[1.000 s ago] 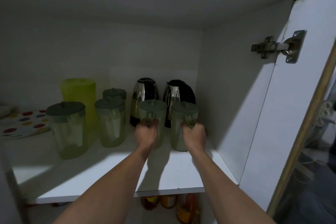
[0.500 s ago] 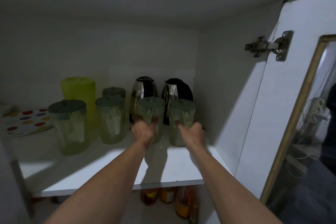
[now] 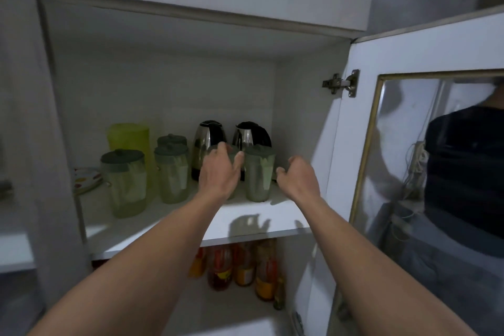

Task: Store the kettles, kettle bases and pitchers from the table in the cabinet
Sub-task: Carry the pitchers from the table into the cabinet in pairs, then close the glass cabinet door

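Both hands have let go — left hand (image 3: 219,172) spread, right hand (image 3: 298,176) loosely curled; two pitchers (image 3: 259,176) now stored.

L hand (image 3: 218,172) & R hand (image 3: 298,177) open, empty

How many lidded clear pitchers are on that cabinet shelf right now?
5: front left, two one behind the other just right of it, one mostly hidden behind the left hand, one beside the right hand. More may hide behind.
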